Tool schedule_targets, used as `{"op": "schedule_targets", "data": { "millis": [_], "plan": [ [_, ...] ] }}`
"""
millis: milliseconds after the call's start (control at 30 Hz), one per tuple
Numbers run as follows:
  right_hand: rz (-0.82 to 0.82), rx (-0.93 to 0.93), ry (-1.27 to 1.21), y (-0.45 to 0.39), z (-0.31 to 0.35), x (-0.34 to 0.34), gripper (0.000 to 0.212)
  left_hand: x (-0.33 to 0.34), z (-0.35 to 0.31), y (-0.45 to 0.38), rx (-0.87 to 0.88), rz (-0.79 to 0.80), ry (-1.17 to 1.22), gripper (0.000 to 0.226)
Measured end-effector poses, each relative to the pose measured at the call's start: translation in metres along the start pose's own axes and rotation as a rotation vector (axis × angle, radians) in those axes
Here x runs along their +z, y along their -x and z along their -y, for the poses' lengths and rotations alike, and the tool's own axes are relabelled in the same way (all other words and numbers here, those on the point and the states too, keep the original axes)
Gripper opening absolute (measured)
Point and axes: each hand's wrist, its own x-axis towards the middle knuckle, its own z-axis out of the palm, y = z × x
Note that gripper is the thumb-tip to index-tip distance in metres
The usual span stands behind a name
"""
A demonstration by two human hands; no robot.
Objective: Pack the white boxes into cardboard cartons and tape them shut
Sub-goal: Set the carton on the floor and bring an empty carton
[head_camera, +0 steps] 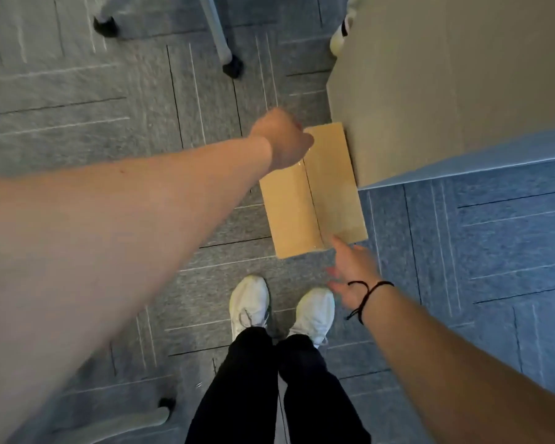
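L hand point(284, 142), R hand point(353, 270) on carton point(302, 206) (flaps closed)

left hand point(284, 142) fingers hidden behind carton point(313, 190), table point(462, 75) cut off

Closed brown rectangular cardboard carton point(313, 190), flaps meeting at a glossy taped centre seam, flat on floor, centre-right of frame.

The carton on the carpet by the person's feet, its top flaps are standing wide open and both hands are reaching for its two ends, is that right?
Not quite. The head view shows the carton with its top flaps folded shut, meeting along a centre seam. The rest holds: it sits on the carpet, the left hand at its far end and the right hand at its near end.
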Motion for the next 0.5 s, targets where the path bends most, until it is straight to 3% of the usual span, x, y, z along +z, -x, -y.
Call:
{"op": "schedule_targets", "data": {
  "millis": [67, 100, 233, 500],
  "plan": [
    [0.003, 0.056, -0.034, -0.039, -0.006, 0.015, 0.034, 0.016, 0.019, -0.026, 0.028, 0.007, -0.022, 0.018],
    [-0.004, 0.080, -0.045, -0.056, -0.009, 0.022, 0.037, 0.024, 0.029, -0.038, 0.047, 0.013, -0.047, 0.029],
    [-0.021, 0.120, -0.091, -0.112, -0.023, 0.039, 0.073, 0.058, 0.064, -0.082, 0.038, 0.022, -0.114, 0.056],
    [-0.007, 0.170, -0.186, -0.174, -0.031, 0.045, 0.076, 0.090, 0.098, -0.168, 0.076, -0.069, -0.217, 0.092]
  ]
}}
